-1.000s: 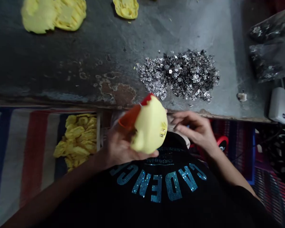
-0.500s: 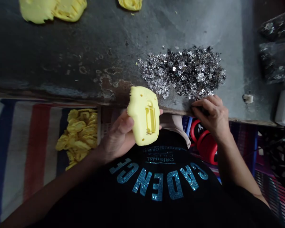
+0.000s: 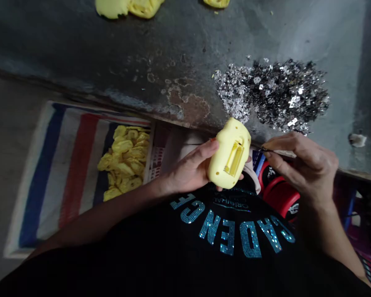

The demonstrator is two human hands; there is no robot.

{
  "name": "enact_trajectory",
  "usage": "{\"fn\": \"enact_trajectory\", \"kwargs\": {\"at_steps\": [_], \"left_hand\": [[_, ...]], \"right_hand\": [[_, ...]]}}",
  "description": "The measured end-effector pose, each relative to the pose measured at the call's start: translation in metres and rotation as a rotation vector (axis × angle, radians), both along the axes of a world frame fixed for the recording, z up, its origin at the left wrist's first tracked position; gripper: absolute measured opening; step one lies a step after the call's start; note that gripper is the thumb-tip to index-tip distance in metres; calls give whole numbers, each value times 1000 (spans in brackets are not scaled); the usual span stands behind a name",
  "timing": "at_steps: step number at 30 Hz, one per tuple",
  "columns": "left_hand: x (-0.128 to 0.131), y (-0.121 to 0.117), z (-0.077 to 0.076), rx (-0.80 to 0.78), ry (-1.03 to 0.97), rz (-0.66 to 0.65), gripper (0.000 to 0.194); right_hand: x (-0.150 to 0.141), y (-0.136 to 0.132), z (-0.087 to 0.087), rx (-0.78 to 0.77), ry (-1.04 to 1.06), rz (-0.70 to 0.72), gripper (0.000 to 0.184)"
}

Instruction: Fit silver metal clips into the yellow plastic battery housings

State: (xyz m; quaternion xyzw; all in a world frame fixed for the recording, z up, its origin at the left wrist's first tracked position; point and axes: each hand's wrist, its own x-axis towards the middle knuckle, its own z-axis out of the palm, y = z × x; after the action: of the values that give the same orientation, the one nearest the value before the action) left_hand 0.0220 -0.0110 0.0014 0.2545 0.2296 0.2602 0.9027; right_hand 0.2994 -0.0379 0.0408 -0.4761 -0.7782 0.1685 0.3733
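My left hand (image 3: 188, 165) is shut around a pale yellow plastic casing (image 3: 230, 154), and a rectangular recess in the casing faces up. My right hand (image 3: 306, 169) pinches a thin pointed tool (image 3: 278, 151) with a pale handle. Its dark tip is just right of the casing, and I cannot tell whether they touch. Beyond the casing, a heap of small silver and dark metal pieces (image 3: 272, 95) lies on the worn concrete table (image 3: 111, 53), close to its near edge.
A box of crumpled yellow pieces (image 3: 125, 163) sits on a striped tarp (image 3: 62, 177) to the left. Yellow moulded pieces (image 3: 126, 7) lie at the table's far edge. A red object (image 3: 280, 196) sits below my right hand.
The casing has turned so its recess faces up, and its red part no longer shows. My right hand has moved from the table edge to beside the casing, now holding the tool. The view has swung.
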Motion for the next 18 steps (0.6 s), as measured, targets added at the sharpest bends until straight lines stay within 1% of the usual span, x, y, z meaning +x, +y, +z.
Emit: {"fn": "enact_trajectory", "kwargs": {"at_steps": [2, 5, 9, 13, 15, 18], "left_hand": [[0, -2, 0, -2, -10, -12, 94], [-2, -6, -1, -33, -26, -4, 89], [-3, -8, 0, -68, -22, -25, 86], [-2, -7, 1, -25, 7, -36, 90], [-2, -7, 2, -25, 6, -46, 88], [-3, -6, 2, -40, -19, -67, 87]], "right_hand": [[-11, 3, 11, -15, -25, 62, 21], [-20, 9, 18, 11, -96, 125, 19], [-22, 15, 22, 99, -198, 203, 17], [-23, 17, 26, 107, -282, 231, 13], [-23, 19, 28, 109, -303, 251, 10], [-23, 20, 29, 140, -332, 279, 14]]}}
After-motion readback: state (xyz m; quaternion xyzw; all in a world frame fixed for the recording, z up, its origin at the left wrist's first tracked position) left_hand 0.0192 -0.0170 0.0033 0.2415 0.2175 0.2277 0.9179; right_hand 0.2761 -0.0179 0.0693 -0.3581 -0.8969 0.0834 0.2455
